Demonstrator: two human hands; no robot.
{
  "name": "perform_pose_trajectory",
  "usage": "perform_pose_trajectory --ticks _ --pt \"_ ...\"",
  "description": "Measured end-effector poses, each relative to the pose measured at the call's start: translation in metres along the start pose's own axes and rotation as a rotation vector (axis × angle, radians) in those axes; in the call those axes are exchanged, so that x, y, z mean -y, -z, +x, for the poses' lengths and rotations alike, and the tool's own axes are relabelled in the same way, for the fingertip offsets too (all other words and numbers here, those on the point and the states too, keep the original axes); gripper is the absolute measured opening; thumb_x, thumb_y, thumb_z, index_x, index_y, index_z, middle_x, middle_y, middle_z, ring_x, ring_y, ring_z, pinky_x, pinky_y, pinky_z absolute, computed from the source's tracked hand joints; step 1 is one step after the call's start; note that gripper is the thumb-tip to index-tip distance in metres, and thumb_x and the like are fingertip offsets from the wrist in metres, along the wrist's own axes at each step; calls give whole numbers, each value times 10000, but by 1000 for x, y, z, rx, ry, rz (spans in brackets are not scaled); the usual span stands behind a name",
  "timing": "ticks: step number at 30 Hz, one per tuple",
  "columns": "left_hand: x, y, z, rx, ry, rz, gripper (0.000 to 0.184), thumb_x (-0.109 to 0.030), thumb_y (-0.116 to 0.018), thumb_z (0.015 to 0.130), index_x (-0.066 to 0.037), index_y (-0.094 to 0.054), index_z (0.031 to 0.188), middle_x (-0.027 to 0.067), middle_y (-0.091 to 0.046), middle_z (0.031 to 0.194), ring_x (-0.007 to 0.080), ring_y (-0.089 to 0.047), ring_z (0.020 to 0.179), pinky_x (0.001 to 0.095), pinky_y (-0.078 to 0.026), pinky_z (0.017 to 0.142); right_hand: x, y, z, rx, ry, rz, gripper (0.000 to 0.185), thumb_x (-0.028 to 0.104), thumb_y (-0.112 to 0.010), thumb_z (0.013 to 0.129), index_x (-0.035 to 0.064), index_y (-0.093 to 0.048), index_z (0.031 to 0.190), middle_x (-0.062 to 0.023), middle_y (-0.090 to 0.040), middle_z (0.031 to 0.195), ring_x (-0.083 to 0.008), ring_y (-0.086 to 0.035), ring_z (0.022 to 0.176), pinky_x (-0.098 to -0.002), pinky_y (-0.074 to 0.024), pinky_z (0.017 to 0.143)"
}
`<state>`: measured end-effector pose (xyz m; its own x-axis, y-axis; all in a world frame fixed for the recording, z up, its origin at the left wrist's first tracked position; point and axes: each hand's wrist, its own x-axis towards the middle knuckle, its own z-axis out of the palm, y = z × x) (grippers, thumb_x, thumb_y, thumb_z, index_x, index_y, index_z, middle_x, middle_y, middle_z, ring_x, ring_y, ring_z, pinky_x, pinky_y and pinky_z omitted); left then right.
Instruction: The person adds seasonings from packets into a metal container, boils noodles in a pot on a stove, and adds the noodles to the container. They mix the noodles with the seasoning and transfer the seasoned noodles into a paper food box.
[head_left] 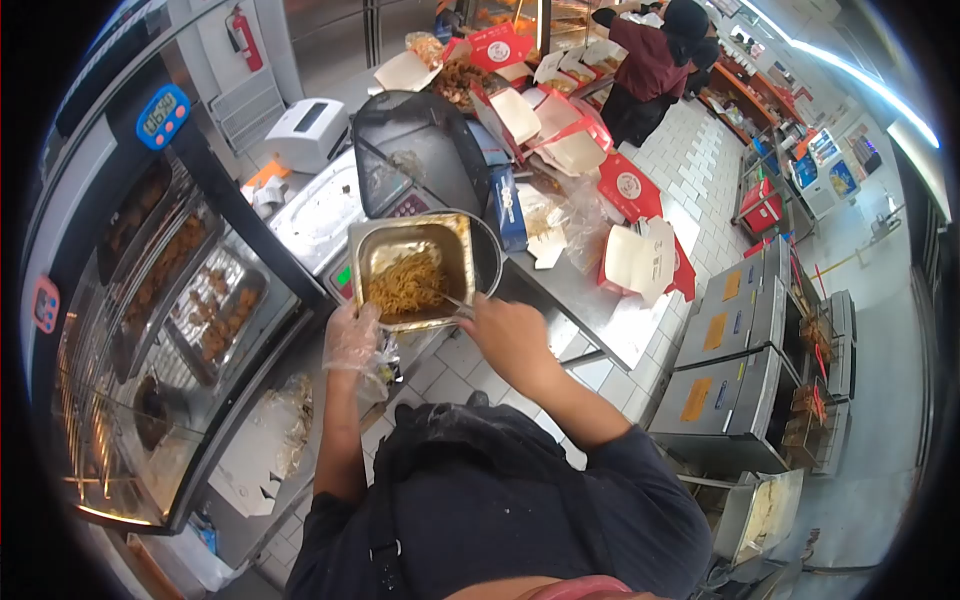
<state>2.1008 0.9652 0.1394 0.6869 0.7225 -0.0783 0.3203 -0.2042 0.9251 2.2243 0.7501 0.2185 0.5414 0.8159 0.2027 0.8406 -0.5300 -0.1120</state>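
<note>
A square metal pan (pixel 455 235) with brown shredded food (pixel 408 282) in it is held out in front of me. My left hand (pixel 352 338), in a clear plastic glove, grips the pan's near left corner. Closed around the handle of a metal utensil (pixel 457 305) is my bare right hand (pixel 505 340), at the pan's near right corner. The utensil's tip reaches into the food. Under and behind the pan shows the rim of a round container (pixel 492 262). A scale with a green display (pixel 343 275) sits just left of the pan.
A glass warming cabinet (pixel 200 290) stands at the left. Beyond the pan are a dark lidded bin (pixel 420 140), a white printer (pixel 308 130), a blue box (pixel 508 210) and several open red and white cartons (pixel 635 260). Another person (pixel 655 65) stands farther back; metal cabinets (pixel 730 330) line the right.
</note>
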Motion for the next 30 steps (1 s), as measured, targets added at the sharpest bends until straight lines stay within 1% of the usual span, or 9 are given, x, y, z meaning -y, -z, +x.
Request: perform_pose_trajectory --ticks 3,4,8,10,21,25,27,28,30 --pt "-4 -9 -7 13 24 -25 303 -249 -569 878 20 -639 1000 117 -584 678 202 -524 619 363 -428 614 0 -13 30 -37 39 63 345 401 -564 900 57 -567 874 -90 -650 672 -261 -661 603 -384 -515 517" --pt "-2 -7 -7 -3 -64 -43 197 -168 -545 909 -7 -645 963 -35 -530 671 54 -428 551 264 -360 490 -3 2 24 -72 25 112 323 375 -569 904 56 -565 850 -95 -645 664 -270 -658 600 -390 -511 511" --pt "2 -11 -2 -94 -4 -247 208 -162 -547 912 -8 -653 1002 -49 -544 679 42 -424 544 259 -357 480 -4 32 4 134 -201 40 311 353 -576 903 49 -564 841 -131 -631 658 -313 -645 614 -398 -502 527" --pt "-4 -11 -3 31 -3 -191 294 -209 -578 894 18 -641 1069 68 -637 750 136 -548 684 327 -452 653 2 0 24 53 -78 85 333 375 -594 887 44 -571 858 -125 -630 652 -310 -646 623 -393 -504 537" --pt "-10 -28 1 123 39 -14 338 -306 -575 864 17 -662 915 77 -599 656 139 -549 607 345 -440 577 -18 6 16 42 -83 117 300 337 -616 872 39 -591 844 -147 -642 705 -332 -643 681 -428 -496 601" --pt "-8 -38 6 -113 -218 -62 323 -326 -567 841 -14 -649 822 148 -589 629 269 -567 579 389 -435 566 -34 43 3 -41 -156 161 296 330 -615 874 38 -590 830 -147 -644 718 -336 -643 690 -436 -492 597" --pt "-16 -31 2 10 69 -54 316 -339 -557 838 -35 -641 822 172 -592 653 326 -555 599 412 -436 590 -41 57 -14 110 -332 84 304 341 -621 868 40 -593 830 -142 -641 720 -335 -641 698 -435 -488 595" --pt "-10 -36 6 -38 -149 49 335 -361 -549 833 -38 -633 814 160 -579 638 302 -549 581 397 -429 575 -41 45 -13 142 -319 98 304 341 -621 868 40 -593 830 -142 -641 720 -335 -641 698 -435 -488 595" --pt "-17 -42 1 64 -72 76 345 -369 -547 831 -33 -624 804 153 -569 622 297 -536 568 395 -423 569 -43 14 -2 50 -96 105 304 350 -642 854 46 -636 855 -181 -635 714 -380 -617 692 -463 -462 605"
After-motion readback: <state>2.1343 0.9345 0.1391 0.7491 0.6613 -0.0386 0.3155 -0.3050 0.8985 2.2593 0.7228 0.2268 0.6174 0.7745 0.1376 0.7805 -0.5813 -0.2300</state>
